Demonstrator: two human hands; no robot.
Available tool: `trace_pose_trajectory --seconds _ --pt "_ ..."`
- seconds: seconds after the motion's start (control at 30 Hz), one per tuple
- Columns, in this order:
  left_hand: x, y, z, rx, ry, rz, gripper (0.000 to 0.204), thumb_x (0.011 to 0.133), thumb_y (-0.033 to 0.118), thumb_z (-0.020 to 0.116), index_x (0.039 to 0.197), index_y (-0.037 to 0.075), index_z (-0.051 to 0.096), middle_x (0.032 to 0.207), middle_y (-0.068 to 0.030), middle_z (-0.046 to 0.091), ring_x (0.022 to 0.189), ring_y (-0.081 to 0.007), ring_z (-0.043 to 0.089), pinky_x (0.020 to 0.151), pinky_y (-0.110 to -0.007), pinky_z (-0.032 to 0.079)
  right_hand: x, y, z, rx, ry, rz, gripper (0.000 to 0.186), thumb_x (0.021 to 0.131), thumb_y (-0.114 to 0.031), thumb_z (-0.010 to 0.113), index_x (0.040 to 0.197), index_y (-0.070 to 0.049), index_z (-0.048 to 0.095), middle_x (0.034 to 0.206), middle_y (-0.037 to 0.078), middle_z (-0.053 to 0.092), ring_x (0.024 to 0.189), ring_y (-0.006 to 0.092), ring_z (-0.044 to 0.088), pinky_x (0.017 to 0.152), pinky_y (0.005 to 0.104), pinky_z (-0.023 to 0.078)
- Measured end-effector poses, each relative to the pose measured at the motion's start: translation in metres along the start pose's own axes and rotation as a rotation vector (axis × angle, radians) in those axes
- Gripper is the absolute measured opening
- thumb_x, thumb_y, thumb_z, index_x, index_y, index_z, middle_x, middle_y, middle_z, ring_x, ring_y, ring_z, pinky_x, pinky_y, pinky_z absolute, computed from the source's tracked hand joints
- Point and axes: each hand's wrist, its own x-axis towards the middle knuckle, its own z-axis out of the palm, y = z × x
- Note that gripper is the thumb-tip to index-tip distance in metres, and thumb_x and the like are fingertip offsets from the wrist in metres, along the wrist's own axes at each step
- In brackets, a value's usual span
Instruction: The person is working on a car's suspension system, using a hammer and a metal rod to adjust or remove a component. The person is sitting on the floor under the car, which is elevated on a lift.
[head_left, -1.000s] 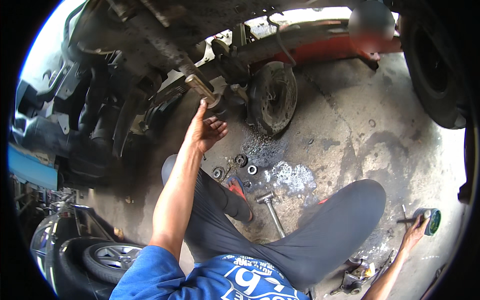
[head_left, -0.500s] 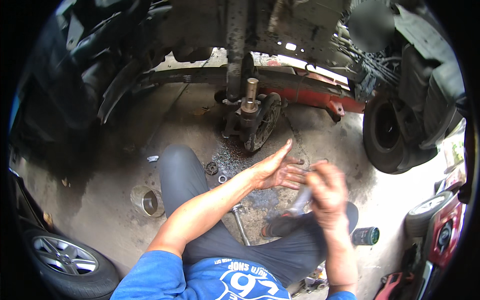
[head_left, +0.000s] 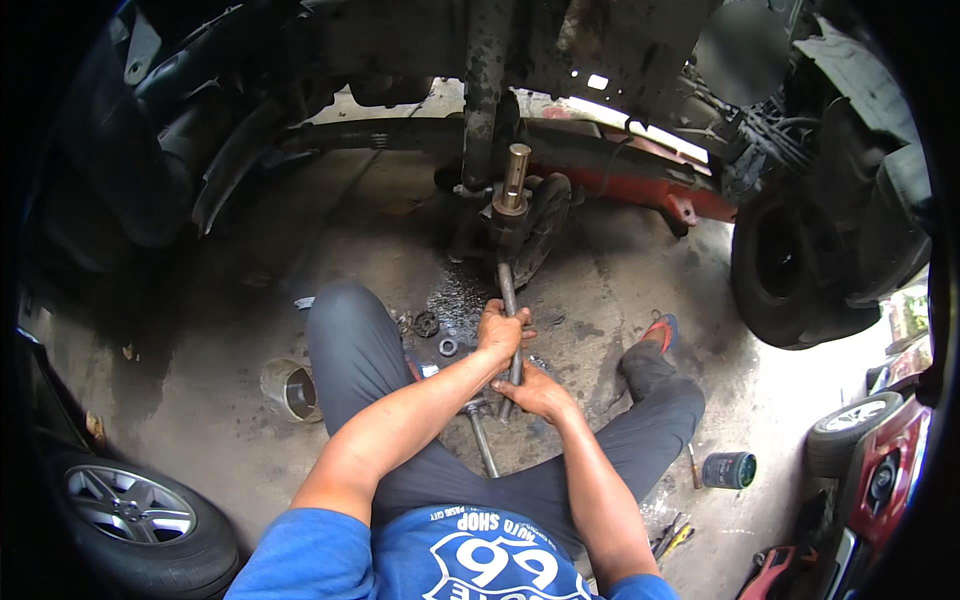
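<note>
A long metal bar slants down from the upright metal post assembly toward my lap. My left hand wraps round its middle. Below it, my right hand holds the bar close to its near end. The bar's far end meets the lower part of the assembly, but whether it sits in a socket I cannot tell. A round disc stands beside the post. On the ground by my left knee lie a metal ring and a dark toothed round part.
A metal tool with a long handle lies between my legs. An open can is at left, a dark tub at right, with pliers nearer. A loose wheel lies lower left. The vehicle's underside hangs overhead.
Both hands, raised and apart before, have come down onto the metal bar, which now reaches the post assembly. My right foot has slid outward to the right.
</note>
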Motion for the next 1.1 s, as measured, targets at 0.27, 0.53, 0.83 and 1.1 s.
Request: trace_pose_trajectory --seconds 0.27,0.53,0.83,1.1 --pt "0.026 0.033 -0.030 0.148 -0.181 -0.008 0.035 0.090 0.033 0.079 0.093 0.005 0.057 0.077 -0.0057 0.061 0.064 -0.0145 0.063 0.062 -0.031 0.058 0.085 0.067 0.099 0.854 -0.025 0.154 0.026 0.086 0.000 0.059 0.112 0.001 0.059 0.082 0.008 0.063 0.073 0.0190 0.063 0.065 0.0337 0.052" --pt "0.034 0.062 -0.020 0.469 -0.072 0.171 0.047 0.095 0.044 0.070 0.073 0.005 0.058 0.064 -0.0007 0.052 0.062 -0.0115 0.051 0.059 -0.032 0.044 0.104 0.113 0.113 0.639 0.023 0.123 0.065 0.088 -0.019 0.072 0.144 0.001 0.046 0.137 0.024 0.059 0.126 0.0316 0.058 0.104 0.0397 0.047" --pt "0.080 0.061 -0.012 0.457 0.033 0.467 0.034 0.096 0.030 0.071 0.087 -0.003 0.070 0.068 0.0030 0.059 0.067 -0.0066 0.046 0.062 -0.030 0.041 0.097 0.179 0.170 -0.260 -0.208 0.565 0.075 0.086 -0.032 0.073 0.143 0.002 0.039 0.140 0.027 0.056 0.132 0.0369 0.055 0.109 0.0415 0.046" --pt "0.079 0.060 -0.009 0.403 0.077 0.415 0.029 0.097 0.026 0.070 0.096 -0.003 0.071 0.081 -0.0040 0.072 0.076 -0.0075 0.055 0.073 -0.030 0.047 0.092 0.187 0.188 -0.099 -0.110 0.619 0.074 0.081 -0.032 0.078 0.136 0.004 0.044 0.124 0.026 0.065 0.118 0.0369 0.064 0.100 0.0430 0.054"
